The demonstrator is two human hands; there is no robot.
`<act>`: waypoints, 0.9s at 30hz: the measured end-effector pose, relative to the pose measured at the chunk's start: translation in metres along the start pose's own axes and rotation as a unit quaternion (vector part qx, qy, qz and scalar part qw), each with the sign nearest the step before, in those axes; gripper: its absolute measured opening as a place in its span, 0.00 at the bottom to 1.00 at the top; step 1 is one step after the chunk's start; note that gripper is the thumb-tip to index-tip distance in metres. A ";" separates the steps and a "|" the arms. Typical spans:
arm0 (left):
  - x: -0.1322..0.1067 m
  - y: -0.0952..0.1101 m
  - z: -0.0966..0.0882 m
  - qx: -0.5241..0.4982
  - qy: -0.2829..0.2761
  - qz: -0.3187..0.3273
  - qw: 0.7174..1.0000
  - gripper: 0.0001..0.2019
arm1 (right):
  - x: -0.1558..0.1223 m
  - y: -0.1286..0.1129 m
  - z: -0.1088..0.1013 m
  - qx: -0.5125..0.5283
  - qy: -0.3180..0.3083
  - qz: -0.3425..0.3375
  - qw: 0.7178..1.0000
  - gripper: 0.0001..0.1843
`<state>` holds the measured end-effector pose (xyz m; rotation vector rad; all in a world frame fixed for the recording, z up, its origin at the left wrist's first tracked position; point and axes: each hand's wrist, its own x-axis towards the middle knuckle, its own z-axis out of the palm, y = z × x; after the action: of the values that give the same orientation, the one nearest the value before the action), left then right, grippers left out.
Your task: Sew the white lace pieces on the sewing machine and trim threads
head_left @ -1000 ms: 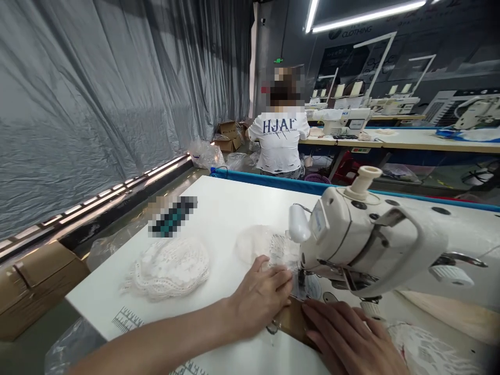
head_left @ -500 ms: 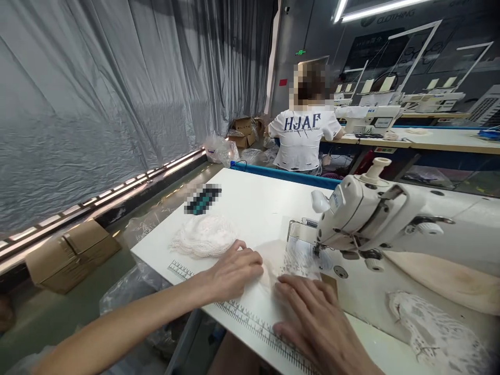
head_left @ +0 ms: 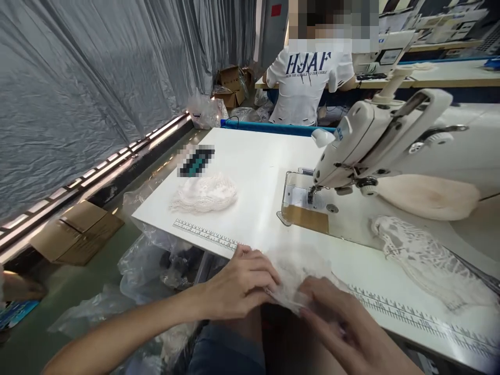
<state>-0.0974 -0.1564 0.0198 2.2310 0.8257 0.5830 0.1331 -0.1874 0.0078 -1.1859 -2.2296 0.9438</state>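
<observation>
I have a thin cloth in both hands, on my side of the sewing machine, well apart from its needle. My left hand is curled, and its thumb and fingers pinch the left part of the cloth's near edge. My right hand pinches that same edge farther right, with its thumb low and a finger on top. The right hand is a bit blurry, so I can't tell what its other fingers do.

I think the cloth is very light, so it won't pull on my hands at all. It looks soft and floppy, and it should bend any way I push it. It may slide about easily. I think it could snag or rip if I tug hard, so a gentle pinch on the edge, one hand at each side, seems the best hold. The middle would just bunch up.

The cloth is pale, nearly white, with a tiny bit of pink. I can almost see through it. It is all puffy and wrinkled, and its small pattern is too blurry to see well. A lacy pile to the left of the sewing machine has much the same color.
</observation>
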 end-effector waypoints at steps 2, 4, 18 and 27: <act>0.000 0.012 0.001 -0.126 -0.025 -0.063 0.990 0.03 | -0.015 -0.002 -0.007 0.073 -0.028 0.096 0.992 0.10; -0.001 0.022 0.002 -0.243 -0.052 -0.135 0.959 0.06 | -0.023 -0.006 -0.010 0.135 -0.072 0.155 0.976 0.13; -0.024 0.011 0.042 -0.429 -0.038 -0.336 0.837 0.23 | -0.025 -0.002 0.015 0.338 -0.162 0.171 0.911 0.11; -0.025 0.017 0.048 -0.439 -0.025 -0.337 0.832 0.19 | -0.033 0.008 0.037 0.324 -0.086 0.164 0.928 0.14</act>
<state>-0.0793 -0.2044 -0.0045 1.0149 0.9783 0.4165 0.1312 -0.2254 -0.0247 -1.1876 -1.6223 1.8015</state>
